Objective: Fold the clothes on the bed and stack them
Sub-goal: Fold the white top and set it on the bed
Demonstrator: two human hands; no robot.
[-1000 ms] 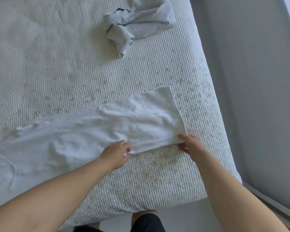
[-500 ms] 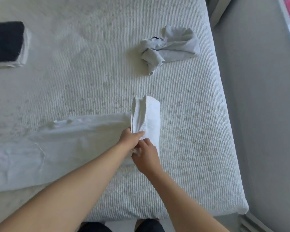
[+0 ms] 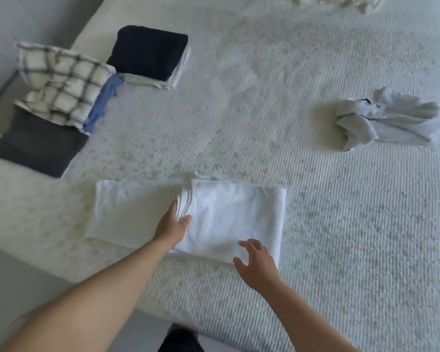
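1. While pressing at the folded edge of the white garment [image 3: 214,214], left hand [image 3: 173,226] lies with fingers straight and together against the layered fold, thumb on top of the cloth; touching and holding down, not clutching.
2. Hovering at the near right corner of the same garment, right hand [image 3: 255,261] shows spread, relaxed fingers, gripping nothing; whether the fingertips quite touch the cloth cannot be told.
3. Lying near the front edge of the bed [image 3: 341,237], between the two hands, shows as a thick doubled part on the right with a single thinner flap sticking out flat to the left.
4. Judging from that flap, seems to be mid-fold: one more turn wanted, either rolling the thick part leftward over the flap or bringing the flap back over it.
5. Calls for keeping the layered edge pinned so the stacked folds do not slide apart, then smoothing flat with open palms.
6. Afterwards, calls for lifting the packet from below with both hands and carrying it to the far left of the bed, where folded piles sit: a black pile [image 3: 150,55], a checked cloth [image 3: 59,82] over something blue, and a dark grey pile [image 3: 40,146].
7. Leaves still unfolded a crumpled pale grey garment [image 3: 386,120], well apart at the right, and more pale cloth [image 3: 338,2] at the top edge.
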